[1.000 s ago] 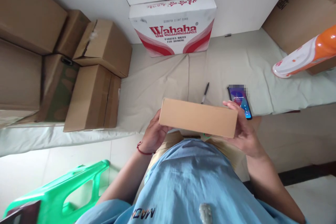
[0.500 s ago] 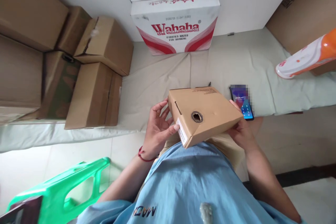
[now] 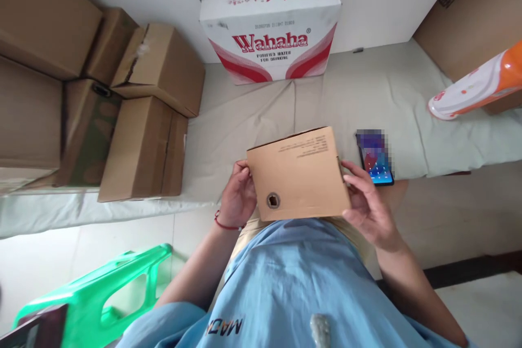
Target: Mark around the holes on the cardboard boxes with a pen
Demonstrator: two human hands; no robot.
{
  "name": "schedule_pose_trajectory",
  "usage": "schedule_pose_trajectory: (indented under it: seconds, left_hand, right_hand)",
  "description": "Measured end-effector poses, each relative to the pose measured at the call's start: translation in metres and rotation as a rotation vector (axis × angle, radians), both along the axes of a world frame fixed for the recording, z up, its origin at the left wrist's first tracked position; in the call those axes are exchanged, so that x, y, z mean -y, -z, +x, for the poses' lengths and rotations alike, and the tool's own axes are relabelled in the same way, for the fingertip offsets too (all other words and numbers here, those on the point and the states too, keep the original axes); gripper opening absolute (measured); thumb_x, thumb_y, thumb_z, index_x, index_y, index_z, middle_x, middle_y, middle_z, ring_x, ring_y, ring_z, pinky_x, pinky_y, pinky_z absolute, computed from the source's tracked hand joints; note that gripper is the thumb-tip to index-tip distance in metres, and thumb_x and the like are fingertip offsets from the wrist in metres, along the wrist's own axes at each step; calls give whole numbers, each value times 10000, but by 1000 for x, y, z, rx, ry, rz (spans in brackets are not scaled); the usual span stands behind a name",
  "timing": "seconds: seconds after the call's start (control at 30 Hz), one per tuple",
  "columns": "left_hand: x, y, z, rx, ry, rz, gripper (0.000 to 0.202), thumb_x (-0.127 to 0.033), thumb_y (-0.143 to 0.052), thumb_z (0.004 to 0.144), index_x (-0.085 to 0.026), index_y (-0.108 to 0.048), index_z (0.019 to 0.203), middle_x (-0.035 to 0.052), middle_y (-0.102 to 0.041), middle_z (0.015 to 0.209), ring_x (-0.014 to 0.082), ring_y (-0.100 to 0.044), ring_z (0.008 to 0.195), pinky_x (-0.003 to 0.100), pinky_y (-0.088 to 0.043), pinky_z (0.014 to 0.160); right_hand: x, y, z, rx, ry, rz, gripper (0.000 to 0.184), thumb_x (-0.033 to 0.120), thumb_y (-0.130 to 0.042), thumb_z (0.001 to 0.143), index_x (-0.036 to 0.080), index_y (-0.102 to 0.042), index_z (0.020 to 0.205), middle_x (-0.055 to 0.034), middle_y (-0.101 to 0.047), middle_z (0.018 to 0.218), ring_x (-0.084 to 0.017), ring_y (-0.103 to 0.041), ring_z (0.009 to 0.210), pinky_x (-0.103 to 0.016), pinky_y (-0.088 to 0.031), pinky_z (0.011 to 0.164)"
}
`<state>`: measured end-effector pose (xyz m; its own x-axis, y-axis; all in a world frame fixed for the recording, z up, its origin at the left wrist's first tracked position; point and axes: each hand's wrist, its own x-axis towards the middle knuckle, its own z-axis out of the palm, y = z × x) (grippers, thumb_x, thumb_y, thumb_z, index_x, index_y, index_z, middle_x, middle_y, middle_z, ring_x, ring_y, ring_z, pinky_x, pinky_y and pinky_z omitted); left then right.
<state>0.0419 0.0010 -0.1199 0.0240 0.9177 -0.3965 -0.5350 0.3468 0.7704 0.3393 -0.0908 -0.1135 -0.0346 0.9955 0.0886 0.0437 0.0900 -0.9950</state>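
A small flat cardboard box (image 3: pixel 304 179) is held between both hands, just in front of the blue shirt. One broad face, with faint print in its upper right and a round dark-rimmed hole at the lower left, is turned up to me. My left hand (image 3: pixel 240 196) grips the left side, with some fingers hidden behind the box. At the right edge, my right hand (image 3: pixel 369 204) holds on with its thumb low and its fingers higher up. Just right of the box lies a phone (image 3: pixel 375 160) with a lit screen.
A white and red Wahaha water carton (image 3: pixel 273 38) stands against the white wall at the back. Several brown cartons (image 3: pixel 134 147) are stacked on the left. An orange and white package (image 3: pixel 477 84) juts in from the right. A green plastic stool (image 3: pixel 85 293) stands lower left.
The box has turned between my hands, its printed face now more square to me and its white-labelled side out of sight. My right hand's fingers now show along the right edge.
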Motion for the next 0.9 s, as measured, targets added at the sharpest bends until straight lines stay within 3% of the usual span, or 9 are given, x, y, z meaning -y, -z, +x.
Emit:
schedule_pose_trajectory:
  seconds: [0.1,0.2,0.33,0.47,0.6,0.67,0.73,0.8,0.9]
  left_hand:
    - [-5,14,-7,25,-54,-80,305,-405,-859,795,-231,-645,924,-19,-754,939,174,-707,848,268,-574,765]
    - [-6,16,-9,28,-102,-79,285,-423,-836,787,-233,-665,912,7,-800,1025,225,-743,1017,302,-591,873]
    - [1,-5,-10,-17,-162,86,348,-390,-932,740,-257,-704,968,-3,-796,1063,215,-734,1083,276,-589,917]
    - [8,-28,-10,-89,-110,235,525,-330,-1063,653,-295,-708,1038,-16,-762,1015,178,-731,934,261,-601,847]
    - [5,-32,-11,-126,-45,213,662,-350,-1070,686,-364,-693,1230,-23,-755,981,205,-762,974,318,-629,917]
    - [0,-28,-15,-130,-46,157,708,-382,-1062,694,-361,-703,1304,-15,-776,985,218,-774,991,341,-640,947]
    - [-5,-23,-22,-143,-57,103,675,-404,-1057,691,-323,-743,1284,0,-802,1021,223,-782,981,339,-647,935]
    - [-8,-20,-32,-152,-62,59,629,-410,-1060,679,-293,-774,1226,8,-820,1051,226,-791,964,326,-651,890]
    - [-8,-18,-44,-168,-53,7,632,-399,-1073,656,-282,-775,1200,-2,-828,1000,210,-795,890,285,-633,781]
  right_hand:
    - [2,-23,-18,205,-41,124,710,409,-917,864,394,-617,1508,-91,-431,1761,-404,-427,1640,-652,-472,1301]
    - [-1,-31,-26,311,-62,228,753,396,-947,826,378,-603,1497,-117,-462,1731,-427,-455,1613,-682,-451,1309]
    - [-6,-9,-20,226,-61,170,670,309,-904,873,389,-578,1453,-100,-387,1779,-379,-468,1611,-617,-558,1213]
    - [-4,25,-7,-8,-6,-69,636,381,-895,894,345,-551,1427,-131,-645,1528,-291,-688,1365,-472,-661,1033]
    - [-14,34,11,-37,-23,-178,521,534,-799,965,317,-638,1410,-105,-739,1402,-272,-738,1253,-449,-642,1056]
    - [-31,31,22,128,4,-144,381,563,-684,1032,299,-727,1302,-97,-752,1375,-277,-733,1244,-443,-640,1034]
    - [-57,29,31,457,29,-82,337,506,-601,1071,265,-771,1233,-112,-768,1284,-281,-747,1135,-438,-635,965]
    - [-87,27,34,862,-10,-69,378,387,-534,1080,223,-764,1329,-148,-758,1253,-277,-747,986,-412,-603,859]
    - [-131,24,28,1358,-171,-122,554,222,-435,1064,241,-619,1587,-168,-737,1293,-258,-722,867,-346,-472,683]
